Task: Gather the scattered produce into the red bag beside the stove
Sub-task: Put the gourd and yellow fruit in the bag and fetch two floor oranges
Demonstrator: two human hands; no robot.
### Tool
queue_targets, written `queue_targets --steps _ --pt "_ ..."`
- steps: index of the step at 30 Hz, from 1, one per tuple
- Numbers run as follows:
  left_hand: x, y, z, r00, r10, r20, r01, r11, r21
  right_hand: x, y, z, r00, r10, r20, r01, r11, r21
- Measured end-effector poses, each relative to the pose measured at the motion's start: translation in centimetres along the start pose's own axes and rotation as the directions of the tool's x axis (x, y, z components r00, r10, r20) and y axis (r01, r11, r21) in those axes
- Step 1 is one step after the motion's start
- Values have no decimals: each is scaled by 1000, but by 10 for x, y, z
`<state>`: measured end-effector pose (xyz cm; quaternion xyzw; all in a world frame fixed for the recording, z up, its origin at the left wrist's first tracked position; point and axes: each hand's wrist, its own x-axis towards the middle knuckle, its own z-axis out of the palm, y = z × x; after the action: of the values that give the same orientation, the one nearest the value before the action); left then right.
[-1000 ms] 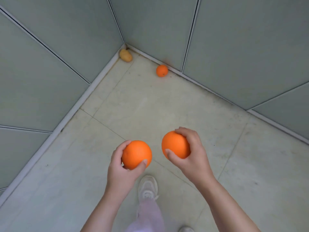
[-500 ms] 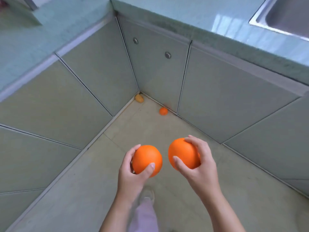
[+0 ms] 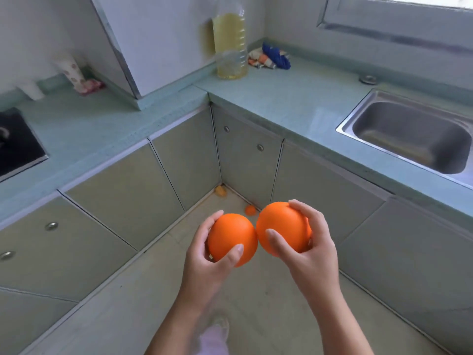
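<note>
Teal corner counter (image 3: 294, 98), steel sink (image 3: 409, 139); both hands' fingers (image 3: 275, 235) curled around oranges (image 3: 231, 238).

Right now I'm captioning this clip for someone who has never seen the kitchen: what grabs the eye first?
Two big oranges, one in the left hand and one in the right hand, are held side by side at centre frame, apparently touching. Behind them, a small orange fruit and a yellowish piece lie on the floor in the cabinet corner. A tall bottle of yellow liquid stands on the counter corner, a steel sink to its right.
</note>
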<state>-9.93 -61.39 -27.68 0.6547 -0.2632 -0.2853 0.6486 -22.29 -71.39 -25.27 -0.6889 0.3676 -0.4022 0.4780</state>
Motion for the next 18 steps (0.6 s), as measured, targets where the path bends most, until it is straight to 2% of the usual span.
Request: queue_targets --steps 5,10,18 --pt "-30 29 -32 997 56 -62 -53 998 43 -15 -52 8 992 -78 104 78 997 4" --pt "-53 43 -83 968 91 -232 -83 996 46 -29 -91 38 959 -156 239 158 987 11" --pt "-92 71 -215 867 156 -473 -132 988 84 -68 -147 154 850 -256 460 225 967 123"
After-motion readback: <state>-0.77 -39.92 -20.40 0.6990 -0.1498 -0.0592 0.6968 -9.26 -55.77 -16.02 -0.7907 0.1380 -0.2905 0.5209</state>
